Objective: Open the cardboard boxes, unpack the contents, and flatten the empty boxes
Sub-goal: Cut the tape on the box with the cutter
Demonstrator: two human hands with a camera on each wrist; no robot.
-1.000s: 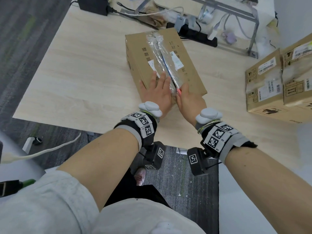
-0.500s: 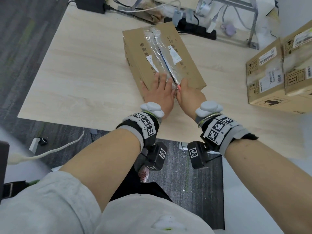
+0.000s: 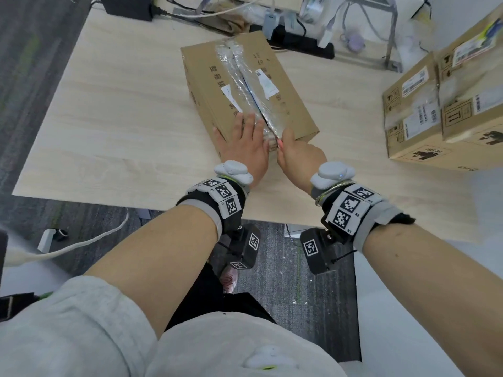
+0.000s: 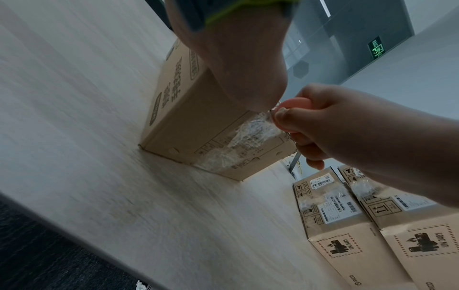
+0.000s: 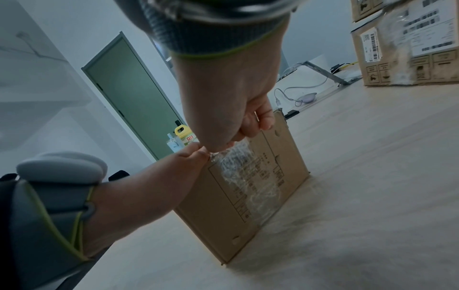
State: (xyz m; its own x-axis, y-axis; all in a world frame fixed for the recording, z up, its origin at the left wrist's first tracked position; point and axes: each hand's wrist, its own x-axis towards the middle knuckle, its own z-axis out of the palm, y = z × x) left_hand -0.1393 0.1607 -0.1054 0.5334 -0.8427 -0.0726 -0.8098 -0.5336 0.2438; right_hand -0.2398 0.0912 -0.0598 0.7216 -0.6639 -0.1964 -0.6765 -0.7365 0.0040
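— Two hands were on the cardboard box (image 3: 246,85), then?

— Yes, both at its near end. The box lay flat on the worktop (image 3: 109,126), its taped seam (image 3: 245,85) running away from the person. The left hand (image 3: 246,148) rested flat on the lid beside the seam, fingers straight and spread, the grip holding nothing, only pressing.

— And the right hand (image 3: 299,156)?

— Curled tight round a small pink-handled tool (image 4: 295,103) at the near end of the seam, just beside the left hand. The left wrist view showed the fingers wrapped about the handle; I couldn't make out the blade.

— Any change from half a second before?

— Very little. Both hands had stayed at the same spots on the box, the left flat, the right closed on the tool, with its tip still at the near edge of the lid. The box sat a touch further from the near edge of the worktop in the head view, though the head camera had shifted too, so I cannot tell whether the box itself moved.

— The tape?

— Crinkled and shiny along the top and down the near end face. The flaps were still shut.

— Anything else about?

— A stack of other boxes (image 3: 441,115) stood well apart to the right, still sealed, and a black power strip (image 3: 299,43) lay beyond the far end of the box.
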